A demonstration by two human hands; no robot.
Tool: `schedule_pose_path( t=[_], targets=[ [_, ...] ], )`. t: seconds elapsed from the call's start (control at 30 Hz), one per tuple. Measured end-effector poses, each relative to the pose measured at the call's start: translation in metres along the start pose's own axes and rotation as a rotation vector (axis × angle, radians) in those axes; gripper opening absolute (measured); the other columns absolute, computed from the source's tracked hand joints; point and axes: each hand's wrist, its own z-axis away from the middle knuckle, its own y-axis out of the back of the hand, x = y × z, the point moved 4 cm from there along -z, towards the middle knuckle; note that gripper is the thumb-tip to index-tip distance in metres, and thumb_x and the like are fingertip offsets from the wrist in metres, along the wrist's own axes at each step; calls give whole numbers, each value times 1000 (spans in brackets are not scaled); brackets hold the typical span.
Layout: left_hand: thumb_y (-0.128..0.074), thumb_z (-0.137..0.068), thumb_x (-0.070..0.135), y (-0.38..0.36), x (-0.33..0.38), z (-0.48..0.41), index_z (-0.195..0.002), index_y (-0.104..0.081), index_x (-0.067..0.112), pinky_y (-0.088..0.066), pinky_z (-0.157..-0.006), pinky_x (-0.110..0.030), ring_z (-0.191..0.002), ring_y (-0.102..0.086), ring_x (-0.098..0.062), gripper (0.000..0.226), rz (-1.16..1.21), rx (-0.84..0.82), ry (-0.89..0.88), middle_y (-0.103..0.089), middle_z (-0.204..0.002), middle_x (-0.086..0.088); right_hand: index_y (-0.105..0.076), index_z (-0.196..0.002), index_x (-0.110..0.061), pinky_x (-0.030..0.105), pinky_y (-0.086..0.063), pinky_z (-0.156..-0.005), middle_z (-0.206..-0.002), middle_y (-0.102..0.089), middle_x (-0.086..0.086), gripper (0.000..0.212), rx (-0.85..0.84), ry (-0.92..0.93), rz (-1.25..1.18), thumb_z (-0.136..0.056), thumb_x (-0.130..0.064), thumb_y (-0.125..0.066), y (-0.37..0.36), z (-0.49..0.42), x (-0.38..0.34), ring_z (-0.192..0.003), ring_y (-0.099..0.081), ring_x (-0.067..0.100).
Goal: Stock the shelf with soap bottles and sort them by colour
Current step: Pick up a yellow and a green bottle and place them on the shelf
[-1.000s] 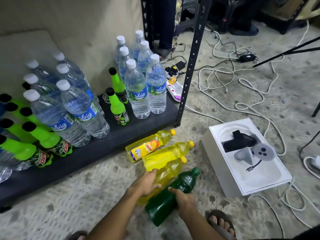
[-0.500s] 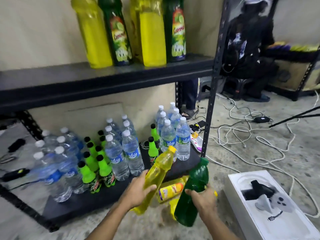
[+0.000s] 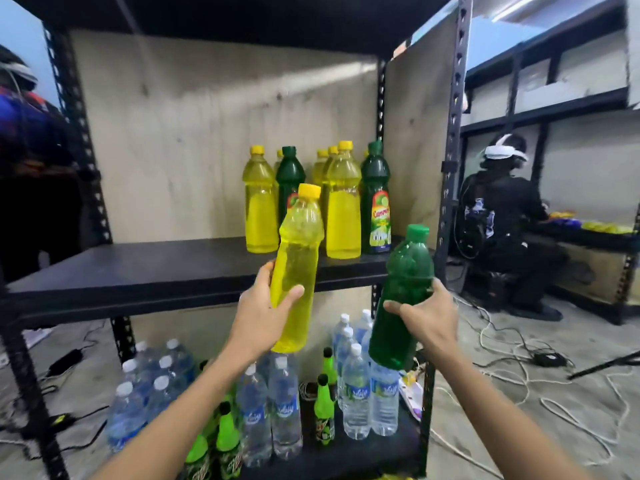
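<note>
My left hand (image 3: pixel 260 315) grips a yellow soap bottle (image 3: pixel 297 268) around its lower body, held nearly upright just in front of the black middle shelf (image 3: pixel 145 268). My right hand (image 3: pixel 428 315) grips a green soap bottle (image 3: pixel 403 292), tilted slightly, off the shelf's right front corner. On the right part of the shelf stand several yellow soap bottles (image 3: pixel 343 209) mixed with two green soap bottles (image 3: pixel 375 202), one with a lime label facing me.
The shelf's left half is bare. The bottom shelf (image 3: pixel 346 459) carries water bottles (image 3: pixel 356 393) and small lime-green soda bottles (image 3: pixel 324 410). The black upright post (image 3: pixel 450 188) stands right of the green bottle. A seated person (image 3: pixel 502 216) is at the right; cables cover the floor.
Both hands lifted their bottles from the floor up to middle-shelf height, and my view rose from the floor to the shelf. The bottles went from lying tilted to nearly upright.
</note>
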Motion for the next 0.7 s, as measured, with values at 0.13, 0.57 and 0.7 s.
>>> schedule_pose_path(
  t=[0.13,0.57,0.7],
  targets=[
    [-61,-91,49,10,28,-68,-145,-39,14,-46,-98,-40,-116,-60,-26,68,-16,127,-43,-64,-130,-6,-64,-108,-21,27,-51,-85,-96,-70,-3,62,76,110,-21,-54,-31,-92,20,-56,-61,-90,-63,17],
    [-59,-94,45,-57,8,-195,-149,-32,16,-43,-97,-38,-126,-51,-30,68,46,199,47,-55,-139,-8,-60,-111,-12,28,-47,-80,-107,-67,8,66,154,118,66,-57,-28,-93,1,-183,-115,-104,-63,28],
    [-57,-93,50,-78,-12,-192,-153,-25,18,-43,-101,-43,-134,-44,-31,75,29,166,146,-47,-148,-10,-58,-112,-12,31,-48,-81,-105,-66,8,64,164,117,83,-58,-25,-92,-15,-194,-104,-103,-62,29]
  ],
)
